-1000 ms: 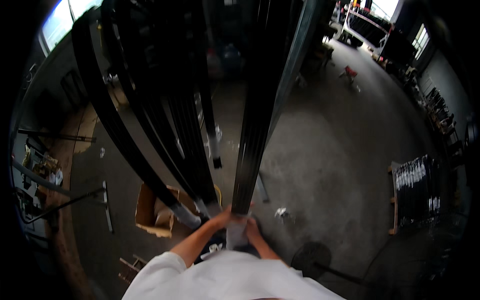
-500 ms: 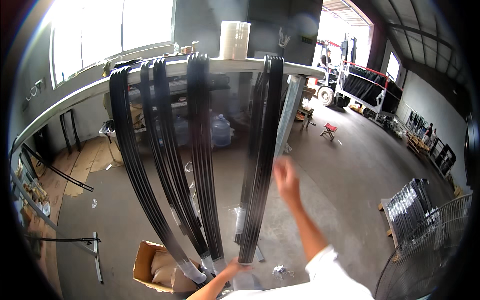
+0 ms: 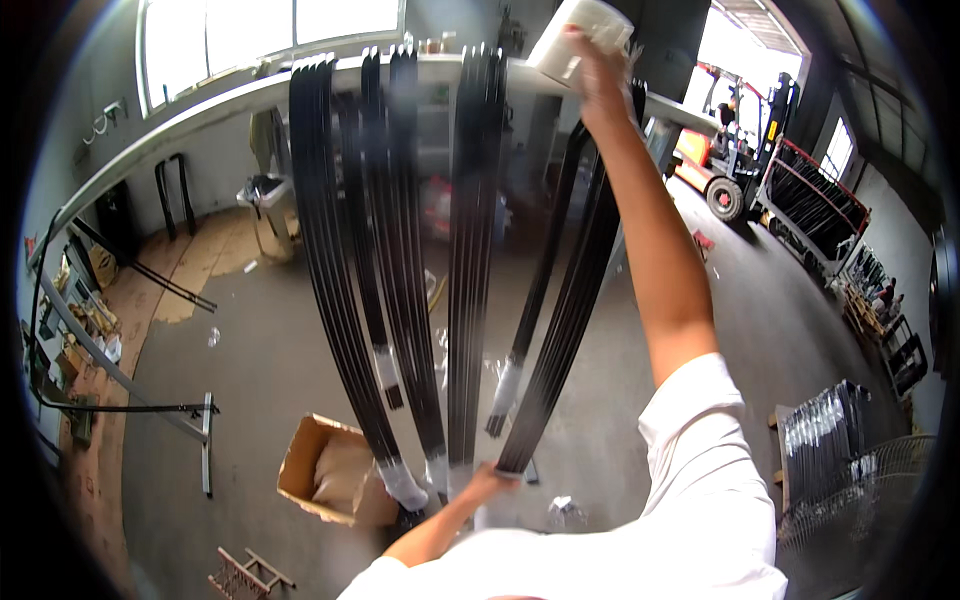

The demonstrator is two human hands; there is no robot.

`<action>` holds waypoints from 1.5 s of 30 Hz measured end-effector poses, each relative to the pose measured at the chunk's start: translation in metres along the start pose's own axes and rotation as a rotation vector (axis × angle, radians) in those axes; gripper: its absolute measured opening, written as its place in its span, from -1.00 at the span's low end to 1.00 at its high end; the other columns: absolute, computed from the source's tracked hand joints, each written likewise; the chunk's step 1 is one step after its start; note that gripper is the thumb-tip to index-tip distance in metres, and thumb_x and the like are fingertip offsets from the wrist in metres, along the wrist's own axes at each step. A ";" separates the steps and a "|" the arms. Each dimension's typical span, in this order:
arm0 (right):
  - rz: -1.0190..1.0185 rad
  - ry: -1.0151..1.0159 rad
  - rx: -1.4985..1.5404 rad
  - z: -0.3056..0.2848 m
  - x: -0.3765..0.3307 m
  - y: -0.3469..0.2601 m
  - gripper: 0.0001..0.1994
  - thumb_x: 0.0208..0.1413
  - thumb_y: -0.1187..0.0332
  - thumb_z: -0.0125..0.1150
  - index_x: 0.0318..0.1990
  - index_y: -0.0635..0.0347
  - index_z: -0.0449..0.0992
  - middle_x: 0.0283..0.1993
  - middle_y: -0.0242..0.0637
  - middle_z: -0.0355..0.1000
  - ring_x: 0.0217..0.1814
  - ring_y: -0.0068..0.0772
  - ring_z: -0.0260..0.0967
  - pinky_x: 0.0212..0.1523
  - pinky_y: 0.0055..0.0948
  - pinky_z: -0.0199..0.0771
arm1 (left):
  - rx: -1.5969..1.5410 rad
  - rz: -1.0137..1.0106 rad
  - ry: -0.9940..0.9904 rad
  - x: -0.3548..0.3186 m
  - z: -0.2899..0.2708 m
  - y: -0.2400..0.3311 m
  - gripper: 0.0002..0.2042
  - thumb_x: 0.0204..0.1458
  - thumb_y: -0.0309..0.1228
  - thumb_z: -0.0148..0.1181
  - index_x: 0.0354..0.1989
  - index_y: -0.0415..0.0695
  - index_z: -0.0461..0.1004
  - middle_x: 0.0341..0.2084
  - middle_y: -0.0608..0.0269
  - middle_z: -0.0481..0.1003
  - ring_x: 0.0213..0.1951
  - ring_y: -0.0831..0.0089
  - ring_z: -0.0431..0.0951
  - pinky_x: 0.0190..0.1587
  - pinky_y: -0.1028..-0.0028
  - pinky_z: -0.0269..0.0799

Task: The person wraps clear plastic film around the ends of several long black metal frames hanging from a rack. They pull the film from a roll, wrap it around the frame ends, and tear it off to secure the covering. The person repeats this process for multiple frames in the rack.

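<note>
Leaning rightward at top: roll [image 3: 592, 18] clasped by curled right fingers [image 3: 574, 36], black bundle [image 3: 555, 378] by left fingers [image 3: 502, 479].

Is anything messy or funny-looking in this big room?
Yes. A crumpled scrap, probably clear plastic, lies on the floor to the right of the left hand, like litter. The white roll is tipped too, but the right hand has hold of it. I see nothing spilled.

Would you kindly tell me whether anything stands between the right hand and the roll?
Nothing visible does: the right hand is on the tilted roll, near the rail.
</note>
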State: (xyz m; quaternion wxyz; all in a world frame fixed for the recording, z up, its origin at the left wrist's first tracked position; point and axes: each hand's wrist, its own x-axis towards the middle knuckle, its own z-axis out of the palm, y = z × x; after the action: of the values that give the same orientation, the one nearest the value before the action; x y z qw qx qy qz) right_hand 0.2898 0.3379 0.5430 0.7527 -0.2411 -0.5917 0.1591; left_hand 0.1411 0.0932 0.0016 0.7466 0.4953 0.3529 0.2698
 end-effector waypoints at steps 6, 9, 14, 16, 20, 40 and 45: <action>0.699 -0.130 0.753 -0.081 -0.294 -0.045 -0.27 -0.09 0.03 0.11 0.15 0.35 0.07 0.07 0.14 0.18 0.08 0.09 0.20 0.07 -0.07 0.24 | -0.156 -0.068 0.173 -0.004 0.002 0.002 -0.60 -0.28 -0.64 0.23 -0.15 -0.17 0.41 -0.35 0.35 0.47 -0.34 0.58 0.44 -0.24 0.52 0.40; 0.956 0.096 0.628 -0.126 -0.439 -0.060 -0.17 -0.18 -0.05 0.16 0.16 0.34 0.03 0.04 0.10 0.21 0.03 0.03 0.26 0.03 -0.10 0.28 | 0.001 0.089 0.073 -0.010 0.025 0.021 -0.49 -0.25 -0.63 0.21 -0.02 -0.18 0.26 -0.31 0.31 0.42 -0.31 0.55 0.42 -0.25 0.53 0.40; 1.061 0.577 0.790 -0.129 -0.592 -0.069 -0.23 -0.13 -0.07 0.12 0.15 0.25 0.07 0.03 0.02 0.20 0.08 0.02 0.19 0.12 0.01 0.13 | 0.181 0.193 0.084 -0.022 0.023 0.024 -0.57 -0.23 -0.51 0.26 -0.20 -0.16 0.16 -0.38 0.22 0.37 -0.30 0.51 0.39 -0.26 0.51 0.33; 0.997 0.693 0.954 -0.122 -0.618 -0.074 -0.23 -0.14 -0.06 0.15 0.16 0.23 0.06 0.06 0.02 0.18 0.14 0.03 0.13 0.15 0.07 0.06 | 0.114 0.124 0.063 -0.033 0.026 0.041 -0.55 -0.22 -0.45 0.27 -0.21 -0.12 0.12 -0.39 0.21 0.35 -0.26 0.50 0.38 -0.22 0.50 0.30; 0.886 0.702 1.046 -0.105 -0.625 -0.074 -0.26 -0.15 0.00 0.16 0.15 0.21 0.09 0.08 0.04 0.18 0.14 0.07 0.11 0.14 0.09 0.07 | -0.009 0.077 -0.045 -0.034 0.021 0.034 -0.56 -0.11 -0.43 0.18 -0.13 -0.09 0.05 -0.34 0.18 0.35 -0.26 0.49 0.39 -0.22 0.51 0.30; 1.109 0.217 0.613 -0.106 -0.597 -0.083 -0.15 -0.30 0.05 0.25 0.16 0.26 0.05 0.17 0.05 0.10 0.27 -0.05 -0.02 0.22 0.05 -0.05 | -0.205 0.224 -0.364 -0.077 0.002 0.048 -0.30 -0.05 -0.23 0.06 0.24 0.12 -0.21 0.17 0.22 0.00 0.23 0.31 -0.05 0.23 0.17 -0.29; 1.091 0.264 0.774 -0.108 -0.604 -0.084 -0.18 -0.34 0.17 0.25 0.16 0.27 0.07 0.13 -0.01 0.15 0.19 -0.09 0.09 0.18 -0.08 0.08 | -0.240 0.241 -0.465 -0.068 -0.005 0.034 -0.53 0.01 -0.32 0.03 0.12 0.03 0.08 0.15 0.29 -0.03 0.21 0.26 -0.11 0.21 0.29 -0.16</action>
State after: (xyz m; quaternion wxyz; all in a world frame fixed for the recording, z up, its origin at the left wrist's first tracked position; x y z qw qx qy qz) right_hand 0.2397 -0.0677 0.0774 0.6625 -0.2357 -0.1892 0.6854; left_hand 0.0940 0.0572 0.0494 0.8233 0.4904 0.0763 0.2755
